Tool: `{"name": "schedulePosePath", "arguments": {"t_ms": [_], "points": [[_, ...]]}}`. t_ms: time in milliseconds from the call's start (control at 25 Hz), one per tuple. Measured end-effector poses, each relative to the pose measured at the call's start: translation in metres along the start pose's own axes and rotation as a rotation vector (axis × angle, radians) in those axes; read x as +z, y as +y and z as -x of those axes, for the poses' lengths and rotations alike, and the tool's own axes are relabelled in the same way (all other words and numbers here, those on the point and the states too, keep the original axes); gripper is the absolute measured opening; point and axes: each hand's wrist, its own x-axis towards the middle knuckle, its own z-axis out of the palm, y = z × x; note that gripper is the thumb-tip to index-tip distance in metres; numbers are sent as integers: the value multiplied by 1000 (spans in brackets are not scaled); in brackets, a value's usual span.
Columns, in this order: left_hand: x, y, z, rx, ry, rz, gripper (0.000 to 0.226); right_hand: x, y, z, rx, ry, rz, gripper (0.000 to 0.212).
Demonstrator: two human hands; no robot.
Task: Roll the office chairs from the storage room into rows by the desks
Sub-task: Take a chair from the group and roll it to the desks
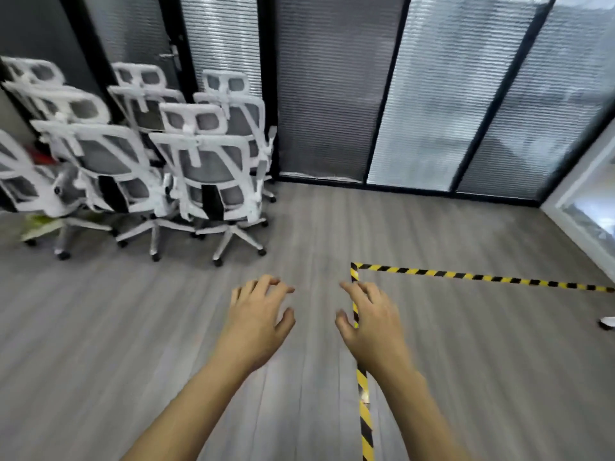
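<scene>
**Chairs ahead and to the left, both hands empty**

The office chairs [133, 154] stand packed in a cluster at the far left of the room, white frames with grey mesh, backs turned toward the camera, wheeled bases touching or overlapping on the grey plank floor [100, 327]. The nearest chair [206, 174] is at the right edge of the cluster, its tall backrest upright and its headrest on top, just in front of the blinds-covered glass wall [332, 94].

The left hand [258, 314] hangs palm down over bare floor, fingers spread and loosely curled, holding nothing. It is the closer of the two to that nearest chair, which lies up and to the left of it, still well apart.

The right hand [369, 316] is likewise spread and empty, hovering over the corner of the yellow-and-black floor tape [466, 276], farther from the cluster.

The coming move likely calls for stepping forward-left so both hands can take the backrest top from behind. The bases are tangled, so pulling one chair free may drag its neighbour.
</scene>
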Motion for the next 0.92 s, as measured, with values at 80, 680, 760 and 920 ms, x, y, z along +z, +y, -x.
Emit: {"name": "schedulePosePath", "arguments": {"t_ms": [80, 680, 760, 920], "points": [[-13, -64, -18, -51, 6, -22, 41, 39, -47, -44, -53, -25, -3, 47], [-24, -377, -278, -218, 29, -55, 33, 229, -208, -432, -255, -98, -120, 45], [-28, -413, -325, -227, 51, -79, 34, 252, -225, -493, -275, -106, -132, 43], [-30, -489, -399, -285, 57, -71, 41, 293, -259, -600, -288, -128, -146, 40]]}}
